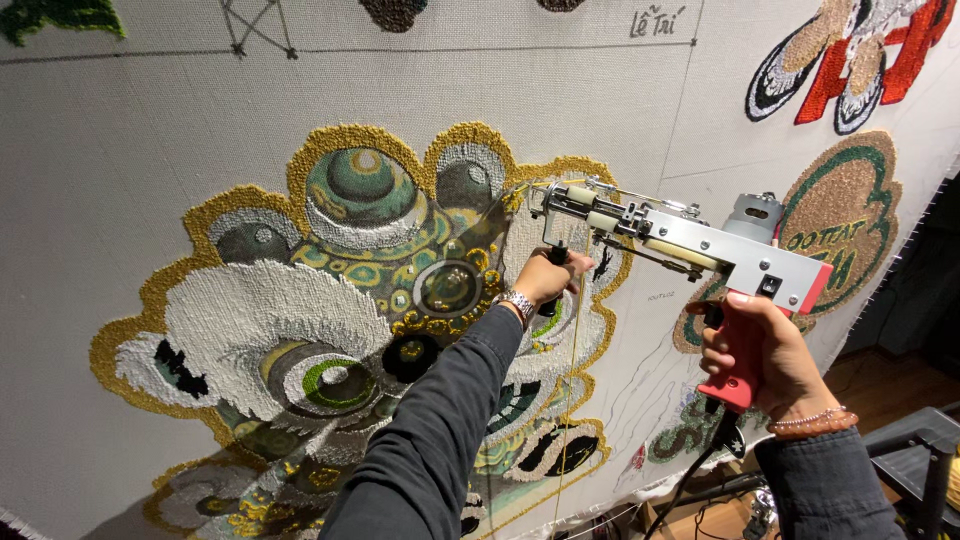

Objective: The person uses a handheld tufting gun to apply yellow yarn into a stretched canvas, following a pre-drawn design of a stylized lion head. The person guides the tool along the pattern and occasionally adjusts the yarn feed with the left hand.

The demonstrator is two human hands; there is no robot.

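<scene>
tufted cloth (150,180) ahead — open air rightward

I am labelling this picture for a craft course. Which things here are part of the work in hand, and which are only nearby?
In use:
- silver metal tufting gun with red grip
- right hand on the red grip
- left hand on the front black handle
- thin yellow yarn
- stretched grey backing cloth
- gold-edged tufted lion head

Only nearby:
- brown and green round tufted piece
- red and white tufted piece
- grey metal stand

No packages, labels, signs or screens show, as far as the view tells.
</scene>
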